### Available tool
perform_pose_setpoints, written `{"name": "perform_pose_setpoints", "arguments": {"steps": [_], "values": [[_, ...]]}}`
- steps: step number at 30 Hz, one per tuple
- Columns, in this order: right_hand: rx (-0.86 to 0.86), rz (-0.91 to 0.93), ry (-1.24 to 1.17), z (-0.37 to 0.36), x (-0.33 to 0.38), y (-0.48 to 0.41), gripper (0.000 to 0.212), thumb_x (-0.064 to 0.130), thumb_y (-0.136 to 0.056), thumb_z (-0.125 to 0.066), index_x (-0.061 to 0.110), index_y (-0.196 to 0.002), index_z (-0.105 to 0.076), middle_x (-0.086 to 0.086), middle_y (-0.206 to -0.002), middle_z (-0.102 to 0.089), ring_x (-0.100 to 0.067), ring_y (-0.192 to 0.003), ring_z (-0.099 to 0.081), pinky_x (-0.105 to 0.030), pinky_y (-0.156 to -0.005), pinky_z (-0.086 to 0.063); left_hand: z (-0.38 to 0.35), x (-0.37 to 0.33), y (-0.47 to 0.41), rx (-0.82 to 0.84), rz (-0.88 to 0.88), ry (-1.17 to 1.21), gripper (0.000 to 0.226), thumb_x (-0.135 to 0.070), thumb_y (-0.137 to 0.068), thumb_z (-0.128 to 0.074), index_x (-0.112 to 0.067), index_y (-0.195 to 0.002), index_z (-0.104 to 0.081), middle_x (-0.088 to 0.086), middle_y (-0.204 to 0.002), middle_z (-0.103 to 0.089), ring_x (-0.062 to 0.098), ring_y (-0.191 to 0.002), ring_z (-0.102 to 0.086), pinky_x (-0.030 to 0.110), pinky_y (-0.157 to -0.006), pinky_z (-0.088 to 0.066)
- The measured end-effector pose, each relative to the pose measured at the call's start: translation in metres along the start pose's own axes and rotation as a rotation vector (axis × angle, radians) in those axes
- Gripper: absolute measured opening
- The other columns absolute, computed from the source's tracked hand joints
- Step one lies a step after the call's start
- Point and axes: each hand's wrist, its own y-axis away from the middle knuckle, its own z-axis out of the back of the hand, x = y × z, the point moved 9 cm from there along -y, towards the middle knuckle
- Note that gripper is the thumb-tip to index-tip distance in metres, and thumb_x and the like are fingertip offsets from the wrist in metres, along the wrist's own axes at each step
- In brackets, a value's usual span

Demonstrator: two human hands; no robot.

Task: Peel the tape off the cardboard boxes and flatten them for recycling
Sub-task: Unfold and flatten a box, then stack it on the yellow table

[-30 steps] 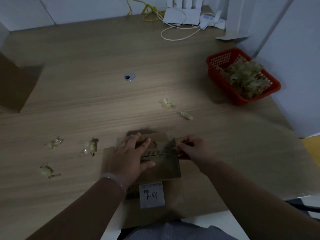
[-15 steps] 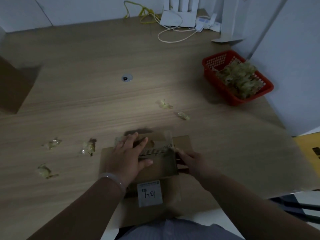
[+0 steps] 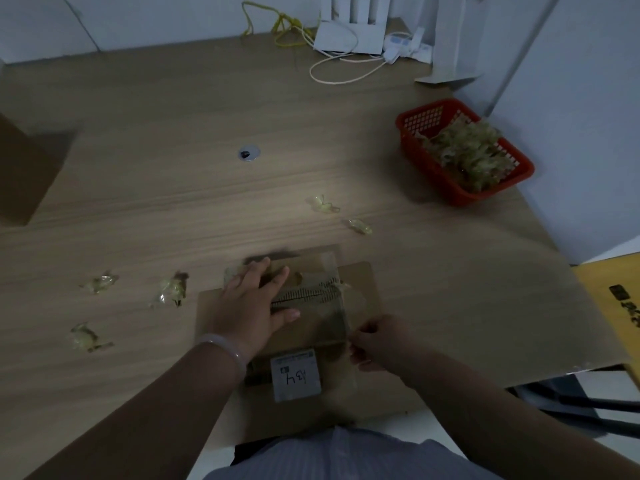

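Observation:
A small brown cardboard box lies on the wooden table's near edge, with a white label marked by hand on its near end. My left hand presses flat on the box's left half, fingers spread. My right hand pinches a strip of clear tape at the box's right side; the strip runs from my fingers up to the far right corner. A torn, jagged seam crosses the top of the box.
A red plastic basket full of crumpled tape stands at the right. Several balled tape scraps lie left of the box and two beyond it. Another cardboard box stands at the left edge. White cables lie at the back.
My right hand has pulled back toward me along the box's right side, drawing the tape strip off. My left hand has stayed pressed on the box.

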Motion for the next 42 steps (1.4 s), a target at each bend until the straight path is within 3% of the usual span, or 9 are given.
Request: {"name": "perform_pose_setpoints", "arguments": {"steps": [5, 11, 14, 19, 22, 25, 28, 34, 42], "values": [[0.022, -0.020, -0.177, -0.002, -0.002, 0.004, 0.017, 0.017, -0.086, -0.071, 0.006, -0.075, -0.063, -0.003, -0.057, -0.068, -0.015, -0.058, -0.068, -0.037, -0.063, -0.060, 0.000, -0.002, 0.001, -0.014, -0.010, -0.013, 0.074, -0.066, -0.082, -0.052, -0.043, -0.147, -0.024, -0.007, -0.160, -0.007, 0.024, -0.145, -0.009, 0.037, -0.118, -0.014], [-0.236, 0.298, 0.119, 0.030, 0.052, 0.005, 0.023, 0.018, -0.086, -0.068, 0.022, -0.065, -0.060, -0.003, -0.066, -0.068, -0.020, -0.066, -0.068, -0.048, -0.072, -0.058, -0.001, -0.002, 0.003, -0.022, -0.030, -0.010, 0.074, -0.064, -0.082, -0.054, -0.043, -0.146, -0.025, -0.007, -0.160, -0.007, 0.024, -0.146, -0.008, 0.037, -0.116, -0.014], [-0.356, 0.432, 0.297, 0.047, 0.083, 0.005, 0.025, 0.023, -0.084, -0.070, 0.025, -0.063, -0.057, -0.004, -0.073, -0.070, -0.023, -0.072, -0.067, -0.043, -0.070, -0.056, -0.003, -0.001, 0.002, -0.018, -0.040, -0.024, 0.074, -0.066, -0.082, -0.052, -0.044, -0.147, -0.023, -0.006, -0.160, -0.006, 0.024, -0.145, -0.008, 0.037, -0.116, -0.015], [-0.452, 0.431, 0.239, 0.047, 0.083, -0.003, 0.025, 0.032, -0.078, -0.077, 0.027, -0.065, -0.056, 0.008, -0.067, -0.065, -0.015, -0.068, -0.064, -0.031, -0.063, -0.052, -0.002, -0.001, 0.002, -0.025, -0.058, -0.008, 0.075, -0.067, -0.081, -0.052, -0.042, -0.147, -0.025, -0.004, -0.160, -0.008, 0.022, -0.146, -0.007, 0.036, -0.116, -0.012], [-0.402, 0.385, 0.116, 0.038, 0.071, -0.010, 0.023, 0.027, -0.076, -0.079, 0.026, -0.082, -0.057, 0.001, -0.078, -0.070, -0.018, -0.073, -0.068, -0.044, -0.069, -0.058, -0.004, 0.000, 0.002, -0.015, -0.054, -0.008, 0.075, -0.068, -0.082, -0.049, -0.044, -0.147, -0.021, -0.007, -0.161, -0.003, 0.021, -0.147, -0.002, 0.037, -0.116, -0.009], [-0.291, 0.322, -0.010, 0.033, 0.063, -0.018, 0.041, 0.027, -0.077, -0.079, 0.020, -0.114, -0.062, 0.000, -0.089, -0.069, -0.018, -0.079, -0.070, -0.047, -0.071, -0.059, -0.003, 0.000, 0.002, -0.022, -0.051, 0.006, 0.075, -0.067, -0.082, -0.051, -0.044, -0.147, -0.021, -0.007, -0.160, -0.003, 0.021, -0.147, -0.002, 0.037, -0.116, -0.009], [-0.203, 0.372, 0.174, 0.026, 0.067, -0.015, 0.010, 0.033, -0.079, -0.076, 0.030, -0.087, -0.070, 0.003, -0.080, -0.070, -0.019, -0.077, -0.069, -0.045, -0.073, -0.059, -0.003, 0.000, 0.003, -0.020, -0.047, -0.015, 0.075, -0.069, -0.082, -0.048, -0.045, -0.147, -0.017, -0.008, -0.160, 0.000, 0.020, -0.147, -0.001, 0.038, -0.117, -0.009], [-0.293, 0.438, 0.461, 0.024, 0.080, -0.015, 0.016, 0.022, -0.083, -0.070, 0.021, -0.098, -0.073, 0.001, -0.091, -0.073, -0.016, -0.086, -0.067, -0.023, -0.068, -0.047, 0.000, -0.004, 0.004, -0.029, -0.057, -0.039, 0.074, -0.068, -0.084, -0.046, -0.044, -0.148, -0.017, -0.009, -0.160, 0.003, 0.018, -0.147, 0.002, 0.035, -0.116, -0.008], [-0.267, 0.601, 0.758, 0.007, 0.107, -0.011, 0.016, 0.015, -0.085, -0.055, 0.020, -0.097, -0.064, -0.009, -0.099, -0.062, -0.029, -0.091, -0.058, -0.033, -0.073, -0.047, 0.004, -0.007, 0.004, -0.014, -0.041, -0.072, 0.074, -0.068, -0.085, -0.044, -0.044, -0.148, -0.014, -0.007, -0.160, 0.003, 0.019, -0.146, 0.003, 0.039, -0.117, -0.010]]}}
